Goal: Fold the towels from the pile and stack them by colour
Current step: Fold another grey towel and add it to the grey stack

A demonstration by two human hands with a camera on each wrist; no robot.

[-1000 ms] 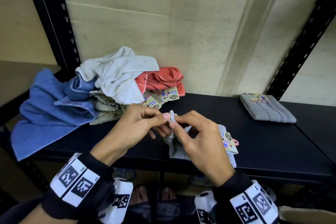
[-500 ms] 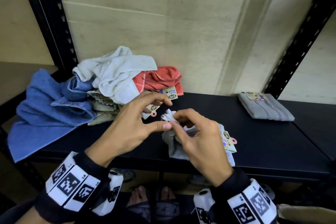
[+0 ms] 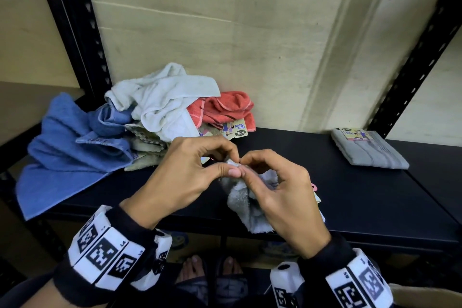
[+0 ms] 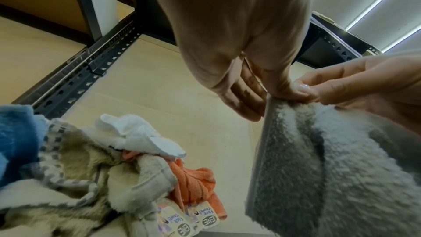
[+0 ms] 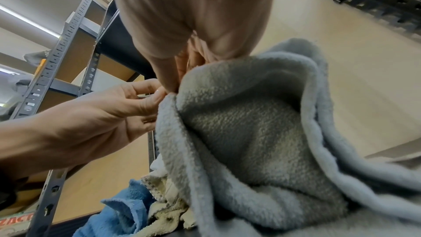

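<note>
just below both pinching hands (image 3: 236,170), the grey towel (image 3: 246,204)

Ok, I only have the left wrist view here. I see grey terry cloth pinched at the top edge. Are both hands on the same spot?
Observer: Yes. In the head view the left hand and right hand pinch the grey towel at one point, fingertips nearly touching.
Operator: Is anything folded yet?
Observer: One folded grey towel lies flat at the right end of the black shelf, apart from the hands.
Operator: How does the held towel hang?
Observer: It drapes down to the shelf's front edge; the right wrist view shows it bunched into a loose pocket, not spread flat.
</note>
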